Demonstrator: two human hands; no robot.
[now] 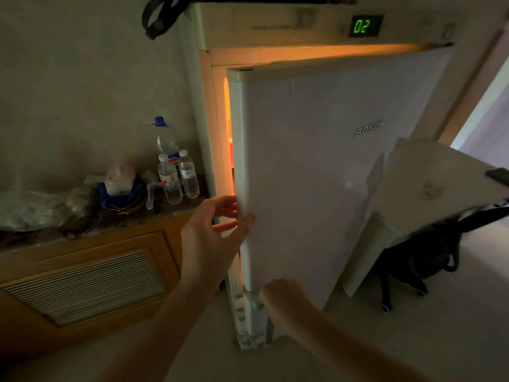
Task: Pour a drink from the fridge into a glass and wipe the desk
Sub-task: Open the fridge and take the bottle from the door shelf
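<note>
The white Bosch fridge door point(316, 175) stands ajar, orange light spilling from the gap along its free edge. The left hand point(214, 230) curls half open around that edge, fingers behind it and thumb on the front. Lower on the same edge, the right hand point(281, 295) is closed around the door handle point(252, 297). Beside the fridge, water bottles point(177, 177) stand on a bench point(154, 213).

stone counter point(176, 209), water bottles point(179, 176), bags point(44, 206)

fridge point(316, 175): tall, white, with green "02" on top
door: open a little, orange light inside
</note>
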